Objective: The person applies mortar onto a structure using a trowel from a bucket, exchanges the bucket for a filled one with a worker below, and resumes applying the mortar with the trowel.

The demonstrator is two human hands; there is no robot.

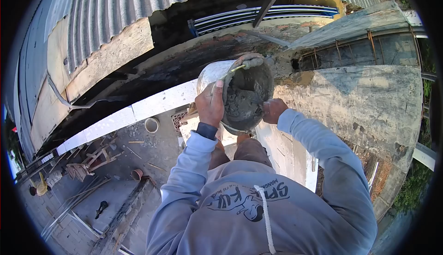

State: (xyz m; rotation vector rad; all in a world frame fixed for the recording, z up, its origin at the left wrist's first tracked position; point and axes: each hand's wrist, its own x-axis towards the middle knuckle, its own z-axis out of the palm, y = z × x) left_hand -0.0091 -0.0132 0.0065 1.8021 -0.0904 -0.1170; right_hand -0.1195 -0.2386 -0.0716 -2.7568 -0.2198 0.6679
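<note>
A bucket (214, 72) of wet grey mortar (242, 99) is tilted in front of me, its mouth turned toward me. The inner wall is coated with mortar, and a wire handle with a mortar-caked grip crosses the upper rim. My left hand (211, 106) is closed on the bucket's left side, with the thumb up by the wire handle. On the other side, my right hand (274, 110) is a closed fist at the right rim. What its fingers hold is hidden.
Wooden formwork panels (346, 102) with rebar (374, 47) between them run to the right. A corrugated roof (152, 1) hangs ahead, above a dark gap. Far below on the ground are a round container (151, 125), scrap wood (94, 160) and another person (40, 186).
</note>
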